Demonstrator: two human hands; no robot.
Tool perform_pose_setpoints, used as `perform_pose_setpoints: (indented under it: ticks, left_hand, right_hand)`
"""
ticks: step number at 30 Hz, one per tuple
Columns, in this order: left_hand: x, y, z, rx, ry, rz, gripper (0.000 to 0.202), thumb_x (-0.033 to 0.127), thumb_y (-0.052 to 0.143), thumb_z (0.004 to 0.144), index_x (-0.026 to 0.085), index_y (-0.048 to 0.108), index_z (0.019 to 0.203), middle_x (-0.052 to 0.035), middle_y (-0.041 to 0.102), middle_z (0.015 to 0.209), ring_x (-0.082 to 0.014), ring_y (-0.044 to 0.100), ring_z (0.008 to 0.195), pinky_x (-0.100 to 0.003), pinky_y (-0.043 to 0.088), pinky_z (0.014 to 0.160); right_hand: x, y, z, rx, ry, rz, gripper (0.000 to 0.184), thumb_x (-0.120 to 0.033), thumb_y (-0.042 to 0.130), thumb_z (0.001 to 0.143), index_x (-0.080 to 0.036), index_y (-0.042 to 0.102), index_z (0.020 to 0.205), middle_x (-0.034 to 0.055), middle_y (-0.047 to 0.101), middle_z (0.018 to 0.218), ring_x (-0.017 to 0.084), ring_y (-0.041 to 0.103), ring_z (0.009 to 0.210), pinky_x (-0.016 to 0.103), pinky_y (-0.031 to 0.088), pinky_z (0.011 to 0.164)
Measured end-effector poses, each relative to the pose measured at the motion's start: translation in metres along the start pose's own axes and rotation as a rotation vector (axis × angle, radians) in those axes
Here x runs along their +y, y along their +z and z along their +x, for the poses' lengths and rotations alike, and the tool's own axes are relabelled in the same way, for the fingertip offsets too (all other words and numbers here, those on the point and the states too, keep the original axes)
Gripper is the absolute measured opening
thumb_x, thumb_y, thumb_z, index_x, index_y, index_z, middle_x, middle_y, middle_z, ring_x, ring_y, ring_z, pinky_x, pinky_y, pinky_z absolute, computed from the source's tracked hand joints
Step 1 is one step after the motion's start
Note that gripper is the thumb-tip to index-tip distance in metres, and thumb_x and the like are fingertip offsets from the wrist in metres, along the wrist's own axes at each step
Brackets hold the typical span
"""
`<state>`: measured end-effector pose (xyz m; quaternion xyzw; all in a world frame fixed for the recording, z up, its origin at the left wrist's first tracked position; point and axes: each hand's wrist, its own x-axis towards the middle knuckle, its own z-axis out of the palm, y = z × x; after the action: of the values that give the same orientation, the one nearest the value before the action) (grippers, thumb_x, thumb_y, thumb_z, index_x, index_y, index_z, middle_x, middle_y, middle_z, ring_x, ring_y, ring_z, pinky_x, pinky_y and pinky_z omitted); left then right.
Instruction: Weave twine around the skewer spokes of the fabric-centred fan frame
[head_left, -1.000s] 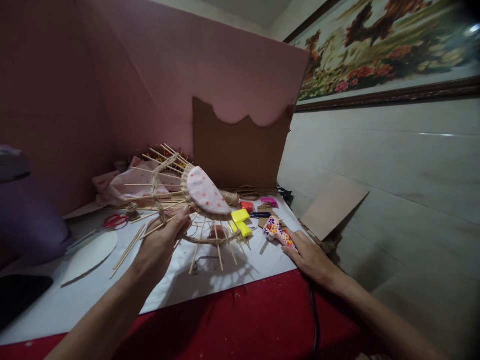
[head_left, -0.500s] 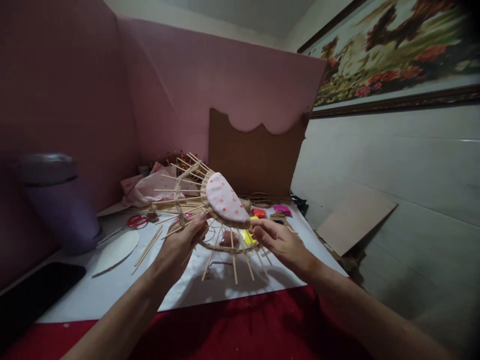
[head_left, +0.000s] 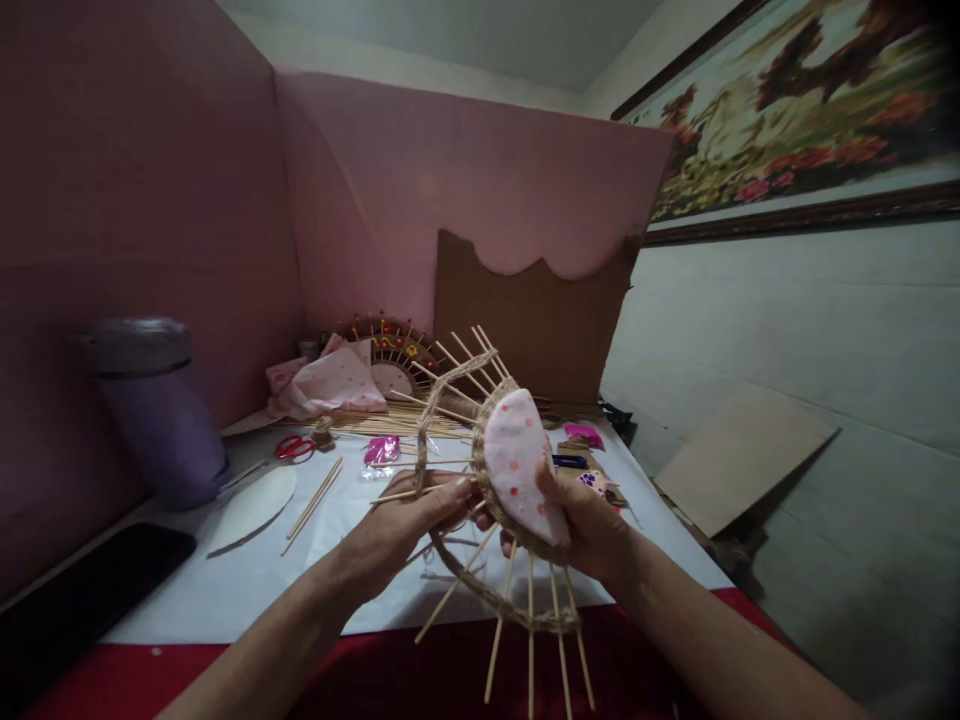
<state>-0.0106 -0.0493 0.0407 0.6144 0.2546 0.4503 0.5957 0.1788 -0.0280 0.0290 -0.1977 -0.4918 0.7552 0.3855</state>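
Observation:
Both of my hands hold a half-woven craft piece (head_left: pixel 517 470) above the table: a pink dotted fabric pad ringed with twine, with bamboo sticks radiating out and an outer twine loop. It is tilted upright. My left hand (head_left: pixel 405 525) grips the sticks and loop on its left side, fingers closed. My right hand (head_left: pixel 592 525) wraps round the pad's lower right edge from behind.
A white sheet (head_left: pixel 360 570) covers the table over a red cloth. On it lie red scissors (head_left: pixel 289 450), loose sticks (head_left: pixel 311 495), a white oval cut-out (head_left: pixel 251 505), pink fabric (head_left: pixel 334 380), a finished fan piece (head_left: pixel 390 355) and small colourful items. A purple tumbler (head_left: pixel 154 410) stands left; a black phone (head_left: pixel 82 590) lies near it.
My right hand left the table and came up to grip the craft piece. Both hands turned it more upright and brought it closer to me.

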Motion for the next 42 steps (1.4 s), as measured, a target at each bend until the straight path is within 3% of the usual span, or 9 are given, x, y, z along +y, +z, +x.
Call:
perform_pose_setpoints:
  ticks: [3,7,12,16,20,24,31,37,42]
  left_hand:
    - [-0.003,0.002,-0.001,0.031,-0.010,0.040,0.024,0.037,0.057,0.076,0.019,0.072,0.081,-0.0095,0.068,0.080,-0.0230,0.059,0.077,-0.037,0.046,0.075]
    - [-0.007,0.002,-0.001,0.030,-0.035,0.148,0.024,0.038,0.056,0.078,0.022,0.073,0.083,-0.0073,0.069,0.079,-0.0212,0.059,0.072,-0.032,0.045,0.065]
    - [-0.009,-0.001,0.001,0.020,-0.061,0.003,0.029,0.032,0.066,0.072,0.021,0.069,0.098,-0.0095,0.069,0.095,-0.0251,0.058,0.097,-0.035,0.040,0.084]
    - [-0.010,-0.004,0.003,0.052,-0.070,-0.194,0.036,0.025,0.065,0.072,0.019,0.063,0.108,-0.0095,0.068,0.097,-0.0225,0.060,0.093,-0.034,0.038,0.087]
    - [-0.013,-0.008,0.007,0.238,-0.048,-0.339,0.025,0.016,0.066,0.069,0.017,0.068,0.095,-0.0019,0.064,0.069,-0.0107,0.056,0.065,-0.022,0.041,0.068]
    - [-0.018,-0.013,0.009,0.340,-0.008,-0.282,0.020,0.016,0.067,0.069,0.015,0.070,0.089,0.0010,0.057,0.060,-0.0063,0.044,0.055,-0.018,0.035,0.056]
    - [-0.021,-0.019,0.010,0.363,0.012,-0.126,0.016,0.023,0.068,0.072,0.015,0.072,0.084,0.0028,0.051,0.056,-0.0055,0.033,0.052,-0.018,0.028,0.050]
    - [-0.019,-0.018,0.012,0.342,-0.021,-0.075,0.014,0.027,0.070,0.069,0.015,0.071,0.077,0.0008,0.055,0.059,-0.0076,0.036,0.055,-0.021,0.028,0.053]
    - [-0.004,-0.021,0.022,0.217,-0.056,-0.013,0.014,0.027,0.070,0.067,0.014,0.064,0.065,0.0030,0.051,0.054,-0.0076,0.037,0.052,-0.022,0.026,0.052]
  right_hand:
    - [0.003,-0.006,-0.003,0.032,0.079,0.060,0.055,-0.057,0.059,0.072,-0.010,0.057,0.100,0.0114,0.067,0.078,0.021,0.066,0.071,0.030,0.053,0.058]
    - [0.010,-0.015,-0.003,0.153,0.108,0.121,0.035,-0.043,0.061,0.077,-0.010,0.061,0.089,0.0094,0.068,0.073,0.018,0.066,0.062,0.028,0.054,0.058]
    - [0.013,-0.021,0.000,0.286,0.067,0.268,0.024,-0.033,0.057,0.081,-0.009,0.062,0.085,0.0086,0.069,0.071,0.016,0.064,0.053,0.028,0.055,0.052]
    - [0.008,-0.024,0.002,0.360,0.030,0.343,0.021,-0.028,0.053,0.084,-0.008,0.061,0.084,0.0084,0.069,0.066,0.017,0.065,0.050,0.029,0.055,0.047]
    - [0.007,-0.028,0.003,0.363,0.016,0.337,0.025,-0.030,0.052,0.085,-0.007,0.060,0.090,0.0092,0.069,0.065,0.019,0.064,0.046,0.031,0.054,0.041]
    - [0.010,-0.033,0.002,0.329,0.038,0.338,0.029,-0.031,0.051,0.084,-0.005,0.061,0.092,0.0117,0.069,0.068,0.019,0.064,0.048,0.031,0.055,0.042]
    - [0.012,-0.034,-0.001,0.284,0.090,0.328,0.031,-0.034,0.053,0.082,-0.005,0.063,0.088,0.0125,0.069,0.067,0.020,0.064,0.048,0.031,0.054,0.040]
    - [0.013,-0.030,-0.001,0.273,0.105,0.329,0.032,-0.032,0.049,0.085,-0.004,0.063,0.089,0.0128,0.069,0.066,0.020,0.064,0.047,0.030,0.054,0.039]
    - [0.008,-0.032,-0.001,0.199,0.072,0.303,0.032,-0.034,0.052,0.082,-0.005,0.062,0.089,0.0118,0.069,0.068,0.019,0.064,0.048,0.028,0.053,0.039]
